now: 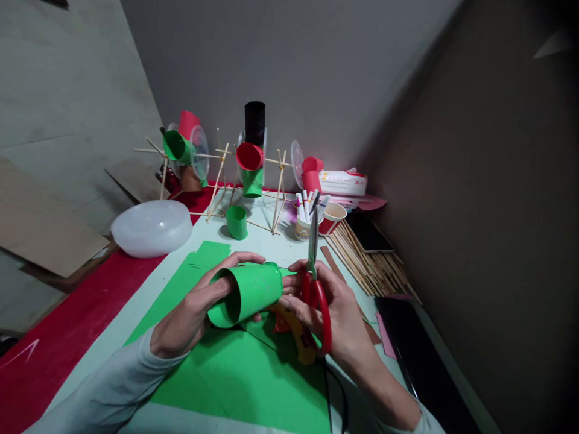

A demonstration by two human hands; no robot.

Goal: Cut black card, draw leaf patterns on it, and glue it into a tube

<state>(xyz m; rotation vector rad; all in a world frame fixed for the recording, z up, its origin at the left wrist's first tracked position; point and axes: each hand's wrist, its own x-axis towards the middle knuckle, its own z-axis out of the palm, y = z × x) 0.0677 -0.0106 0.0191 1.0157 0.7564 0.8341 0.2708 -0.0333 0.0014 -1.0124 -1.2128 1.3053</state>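
While the left hand [192, 316] wraps its grip around a green paper cone [246, 294], thumb on the near side and fingers curled over the top, the cone lies on its side above the table [266, 241], wide mouth turned toward the left wrist and narrow end pointing to the right hand [332, 313]; that hand has its grip closed on red-handled scissors [314, 283], fingers through the loops, blades standing upright just beside the cone's narrow end; whether the fingertips also touch the cone, I cannot tell. Under both hands lies a green paper sheet [235, 374], and something yellow [298, 334] peeks out below the right palm. Farther back stands a frame of wooden sticks [246, 175] carrying green, red and black paper cones; a small green cone [236, 222] stands on the table beneath it; a cup of markers [306, 220] sits near a bundle of sticks [368, 262]. A white packet [342, 182] bears red print too small to read; a translucent bowl [151, 228] lies upturned at left.
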